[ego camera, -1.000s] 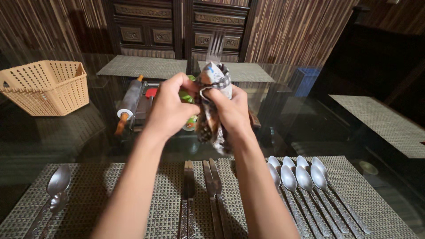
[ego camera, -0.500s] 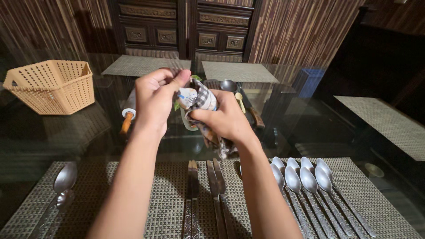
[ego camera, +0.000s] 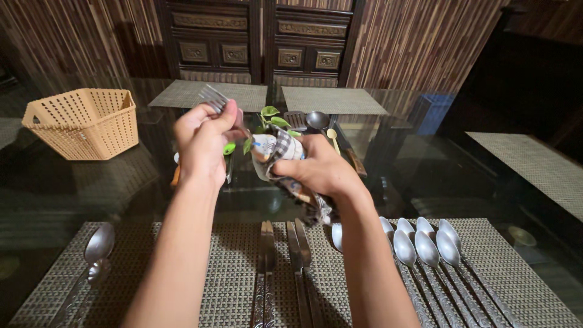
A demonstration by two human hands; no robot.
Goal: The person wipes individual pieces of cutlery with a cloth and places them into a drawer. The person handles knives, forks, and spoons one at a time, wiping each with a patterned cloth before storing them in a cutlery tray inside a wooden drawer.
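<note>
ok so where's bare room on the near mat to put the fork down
The near placemat is bare between the spoons at its left end and the knives in the middle, though the left forearm hangs over part of it. Right of the knives it is crowded: the row of spoons fills it. The dark glass in front of the basket is also bare.

Single view: head camera, worn by person, looks forward and down over own forearms. Faces across glass bench [ego camera: 146, 200] toward dark carved cabinet [ego camera: 261, 42] at far wall. Close range: hands at frame centre, woven placemat [ego camera: 231, 267] at bottom edge. No second view.
</note>
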